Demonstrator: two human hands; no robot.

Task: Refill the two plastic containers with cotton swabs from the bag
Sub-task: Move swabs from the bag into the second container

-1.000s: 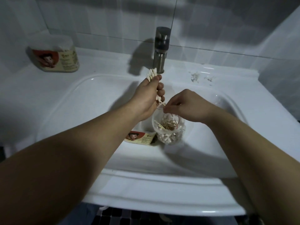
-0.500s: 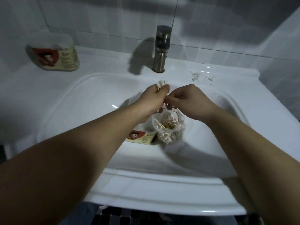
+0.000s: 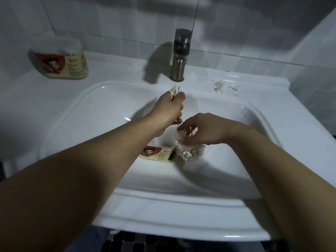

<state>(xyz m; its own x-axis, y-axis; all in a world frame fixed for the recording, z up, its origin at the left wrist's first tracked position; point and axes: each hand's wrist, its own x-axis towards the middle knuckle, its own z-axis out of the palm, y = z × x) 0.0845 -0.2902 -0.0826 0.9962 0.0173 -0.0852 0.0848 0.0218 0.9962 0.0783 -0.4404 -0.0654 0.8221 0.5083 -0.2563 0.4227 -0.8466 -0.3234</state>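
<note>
Gathering is judged in hand — cotton swabs (image 3: 175,90) are gripped in the curled left hand (image 3: 169,110) near the back edge of the sink (image 3: 91,106). The right hand (image 3: 201,130) is dipped into the mid-basin bag (image 3: 190,153), grasp unclear. Next, the container (image 3: 156,155) beside it must be fed.

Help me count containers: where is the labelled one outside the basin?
In the head view, that labelled container stands on the counter at the far left, by the tiled wall, well left of the faucet.
</note>
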